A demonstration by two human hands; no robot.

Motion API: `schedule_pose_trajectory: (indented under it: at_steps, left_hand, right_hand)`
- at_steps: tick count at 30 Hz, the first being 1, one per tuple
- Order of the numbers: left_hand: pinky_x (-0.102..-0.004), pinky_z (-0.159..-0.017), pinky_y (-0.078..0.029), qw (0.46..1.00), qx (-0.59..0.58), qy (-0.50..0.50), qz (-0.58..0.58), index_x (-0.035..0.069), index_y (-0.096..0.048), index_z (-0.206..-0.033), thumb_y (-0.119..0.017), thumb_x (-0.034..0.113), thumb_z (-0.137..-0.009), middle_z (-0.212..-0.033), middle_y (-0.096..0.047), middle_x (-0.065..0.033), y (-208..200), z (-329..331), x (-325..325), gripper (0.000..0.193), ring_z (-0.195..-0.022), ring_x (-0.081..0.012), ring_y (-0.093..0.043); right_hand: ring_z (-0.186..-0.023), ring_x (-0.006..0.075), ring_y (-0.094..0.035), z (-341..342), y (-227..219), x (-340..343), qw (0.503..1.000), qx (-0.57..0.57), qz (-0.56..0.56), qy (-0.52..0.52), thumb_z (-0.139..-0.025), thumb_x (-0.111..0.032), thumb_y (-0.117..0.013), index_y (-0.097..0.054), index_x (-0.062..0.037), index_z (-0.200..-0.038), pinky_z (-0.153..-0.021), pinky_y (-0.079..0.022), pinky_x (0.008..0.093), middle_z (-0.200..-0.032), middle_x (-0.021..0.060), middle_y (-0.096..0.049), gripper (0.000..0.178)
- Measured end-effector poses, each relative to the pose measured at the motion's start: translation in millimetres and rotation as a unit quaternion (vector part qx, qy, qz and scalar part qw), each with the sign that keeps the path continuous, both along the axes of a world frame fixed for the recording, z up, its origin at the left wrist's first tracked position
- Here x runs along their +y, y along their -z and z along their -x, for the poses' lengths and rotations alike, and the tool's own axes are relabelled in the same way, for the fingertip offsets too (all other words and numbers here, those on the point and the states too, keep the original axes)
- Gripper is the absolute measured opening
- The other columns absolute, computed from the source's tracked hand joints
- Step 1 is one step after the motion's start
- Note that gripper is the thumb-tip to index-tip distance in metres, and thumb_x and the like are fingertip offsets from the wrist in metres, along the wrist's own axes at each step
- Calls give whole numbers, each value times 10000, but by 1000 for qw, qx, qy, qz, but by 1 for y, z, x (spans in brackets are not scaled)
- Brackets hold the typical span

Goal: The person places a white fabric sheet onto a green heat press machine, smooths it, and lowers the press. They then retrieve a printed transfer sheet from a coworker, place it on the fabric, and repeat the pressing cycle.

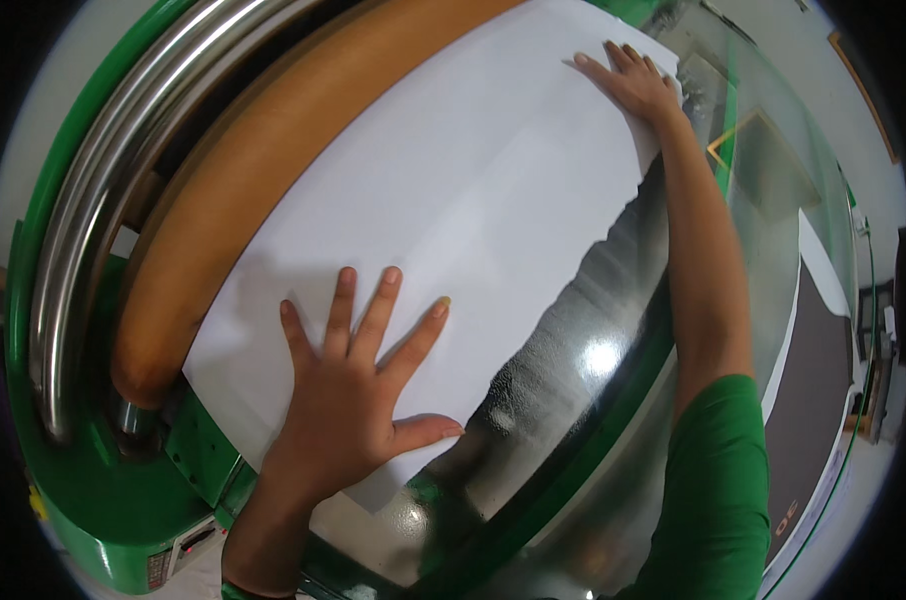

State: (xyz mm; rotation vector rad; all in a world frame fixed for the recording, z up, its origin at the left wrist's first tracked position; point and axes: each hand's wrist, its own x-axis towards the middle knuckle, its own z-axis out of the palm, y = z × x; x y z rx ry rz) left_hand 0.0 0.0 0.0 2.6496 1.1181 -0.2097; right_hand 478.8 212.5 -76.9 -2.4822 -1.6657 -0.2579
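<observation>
A large white sheet (pixel 403 200) with a ragged near edge lies over a shiny, wet-looking metal surface (pixel 573 320). Its far side meets a long orange-brown roller (pixel 233 220). On the sheet's lower left part, my left hand (pixel 348 400) rests palm down with all fingers spread wide. Across at the upper right end, my right hand (pixel 638 85) lies flat near the sheet's corner, fingers stretched out and thumb apart. Neither hand grips anything. A green sleeve (pixel 713 480) covers my right upper arm.
Beyond the roller run polished metal bars (pixel 83 240) inside a green machine frame (pixel 48 490). A small control panel (pixel 193 550) sits at its lower left. To the right, a glass-like clear surface (pixel 773 180) adjoins a dark printed sheet with white borders (pixel 813 370).
</observation>
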Motion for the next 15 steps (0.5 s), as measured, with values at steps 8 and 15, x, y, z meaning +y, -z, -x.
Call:
schedule_pose_trajectory:
  at_steps: [8, 15]
  left_hand:
    - [-792, -1146, -35, 998, 30, 5, -47, 146, -404, -1596, -596, 834, -721, -1708, -154, -229, 10, -6, -1, 1130, -1566, -502, -70]
    - [-819, -1111, -24, 999, 29, -1, -39, 199, -380, -1613, -537, 854, -783, -1720, -147, -197, 16, 1, 2, 1069, -1570, -497, -56]
  right_hand:
    - [-1558, 376, -260, 13, -10, -13, 1000, -1, -17, 6, -709, -1027, -358, -367, -233, -1615, -1222, -182, 664, -1693, 123, -288, 1205]
    - [-1575, 432, -149, 37, -40, -27, 994, 85, 61, 16, -799, -967, -345, -274, -132, -1645, -1255, -134, 624, -1708, 195, -198, 1191]
